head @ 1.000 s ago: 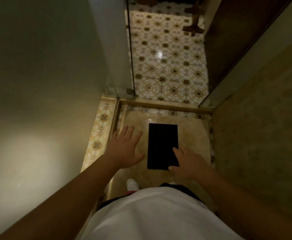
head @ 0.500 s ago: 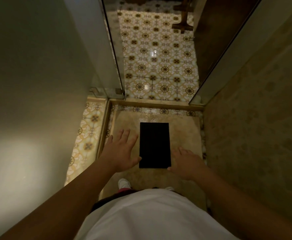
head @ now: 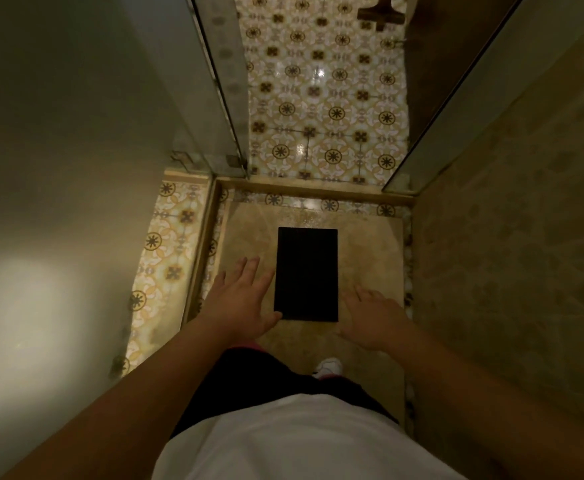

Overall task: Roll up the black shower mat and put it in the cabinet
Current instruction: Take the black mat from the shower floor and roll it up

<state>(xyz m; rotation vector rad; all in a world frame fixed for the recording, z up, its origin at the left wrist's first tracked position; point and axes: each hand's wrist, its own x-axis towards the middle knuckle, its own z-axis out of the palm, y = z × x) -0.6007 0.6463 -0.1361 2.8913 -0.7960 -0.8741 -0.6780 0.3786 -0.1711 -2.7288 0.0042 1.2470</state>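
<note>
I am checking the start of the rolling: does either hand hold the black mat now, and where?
Nothing is held. The left hand and right hand are open beside the flat black mat.

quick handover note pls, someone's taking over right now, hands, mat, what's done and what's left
Left hand: open, fingers spread, held out by the mat's left edge, thumb at its near left corner. No grip yet.
Right hand: open, palm down, by the mat's near right corner. Holding nothing.
Black shower mat: lying flat and unrolled on the beige shower floor, long side pointing away from the person, just inside the threshold.
Cabinet: not in view.
Done: the person stands at the mat's near end with both hands out.
Left: take hold of the mat, roll it up, carry it to the cabinet and put it in.
</note>
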